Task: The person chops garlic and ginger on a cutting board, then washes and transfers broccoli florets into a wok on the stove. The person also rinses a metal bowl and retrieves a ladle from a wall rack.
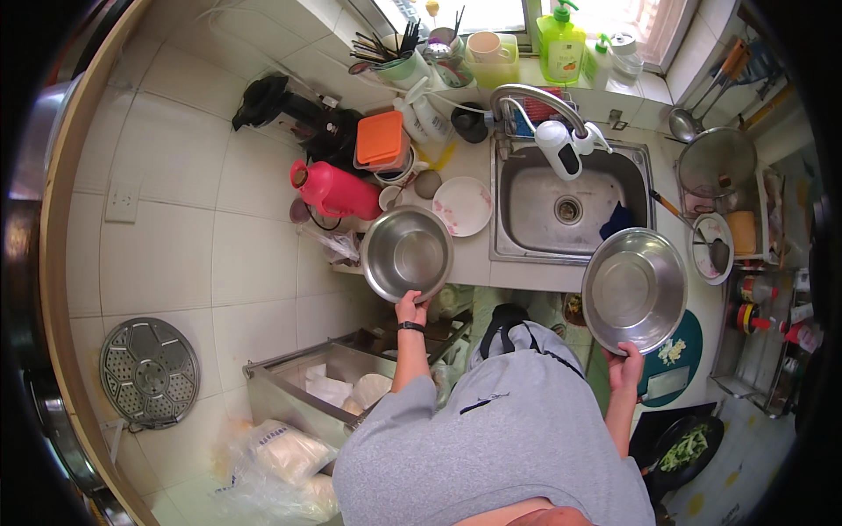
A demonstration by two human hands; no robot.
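Observation:
My left hand point(411, 308), with a black band at the wrist, grips the near rim of a stainless steel bowl point(409, 255), whose inside faces up and looks bare. A larger stainless steel basin point(633, 289) is held at its near rim by my right hand point(623, 367). That basin overlaps the front right corner of the steel sink point(526, 253). Over the sink hangs a faucet with a white attachment point(559, 148). A dark blue cloth point(616, 221) lies in the sink's right side. A plate with a pink pattern point(462, 206) rests between the bowl and the sink.
A pink thermos point(339, 191) and an orange-lidded container point(380, 141) stand at left. Below the right basin are a green cutting board point(684, 355) with chopped pale pieces and a cleaver point(666, 385). A black pan point(714, 440) holds cut greens. An open steel drawer point(296, 388) is at lower left.

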